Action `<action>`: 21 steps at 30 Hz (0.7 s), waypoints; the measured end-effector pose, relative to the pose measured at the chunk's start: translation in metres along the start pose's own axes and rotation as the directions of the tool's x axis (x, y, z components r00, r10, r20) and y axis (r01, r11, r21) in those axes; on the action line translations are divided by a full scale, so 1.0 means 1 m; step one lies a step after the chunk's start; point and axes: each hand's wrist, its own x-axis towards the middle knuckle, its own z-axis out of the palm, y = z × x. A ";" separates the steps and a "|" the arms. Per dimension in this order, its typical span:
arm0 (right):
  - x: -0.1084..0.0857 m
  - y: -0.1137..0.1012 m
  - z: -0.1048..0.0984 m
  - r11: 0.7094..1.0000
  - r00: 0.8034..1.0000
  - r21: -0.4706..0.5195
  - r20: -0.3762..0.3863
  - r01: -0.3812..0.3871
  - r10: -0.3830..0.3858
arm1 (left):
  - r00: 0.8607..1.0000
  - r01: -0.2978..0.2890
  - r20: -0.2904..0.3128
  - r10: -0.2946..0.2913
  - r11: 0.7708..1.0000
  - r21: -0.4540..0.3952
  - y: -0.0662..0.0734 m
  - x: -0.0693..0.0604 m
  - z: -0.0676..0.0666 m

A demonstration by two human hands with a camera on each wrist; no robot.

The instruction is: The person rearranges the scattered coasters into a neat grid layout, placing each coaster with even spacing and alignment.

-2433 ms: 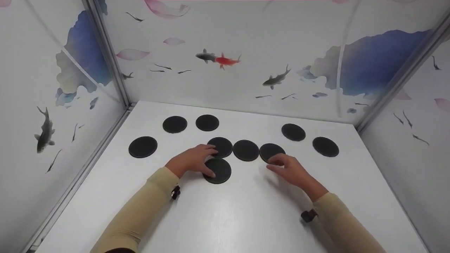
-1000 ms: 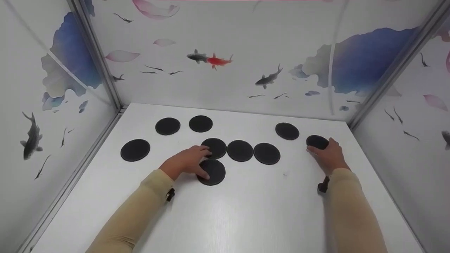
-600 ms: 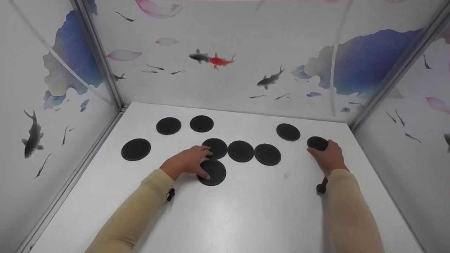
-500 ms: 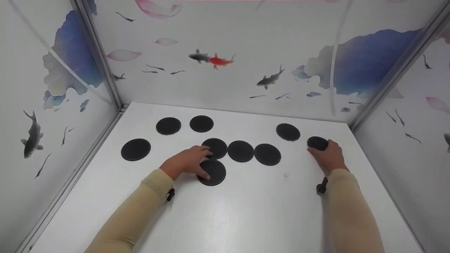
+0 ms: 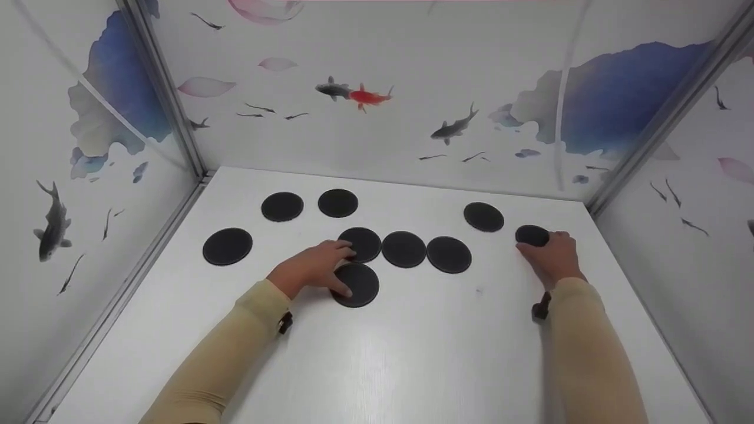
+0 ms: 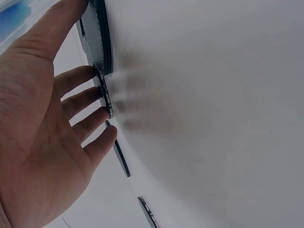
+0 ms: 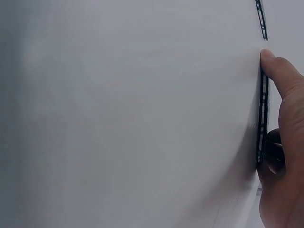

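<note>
Several flat black discs lie on a white table. My left hand (image 5: 309,268) rests with spread fingers on two of them: the fingertips on a disc (image 5: 364,244) at the left end of a row of three, the thumb on a disc (image 5: 360,285) just in front of it. The row's middle disc (image 5: 404,249) and right disc (image 5: 449,254) lie beside it. On the right, my right hand (image 5: 555,254) grips the edges of another disc (image 5: 531,235). In the right wrist view the thumb of the right hand (image 7: 289,118) is at one end of this disc (image 7: 262,118).
Three discs lie at the left: one near the edge (image 5: 227,247), two farther back (image 5: 282,206) (image 5: 338,203). Another disc (image 5: 483,217) is behind the row at the right. Patterned white walls (image 5: 400,153) enclose the table (image 5: 377,365) at the back and sides.
My right hand has moved from the row's right disc to the far right disc and taken hold of it. My left hand has stayed on its two discs.
</note>
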 end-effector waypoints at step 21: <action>0.003 0.000 0.004 0.997 0.997 0.023 -0.008 0.076 -0.076 | 1.000 0.030 0.004 -0.030 0.999 -0.011 0.000 0.000 0.000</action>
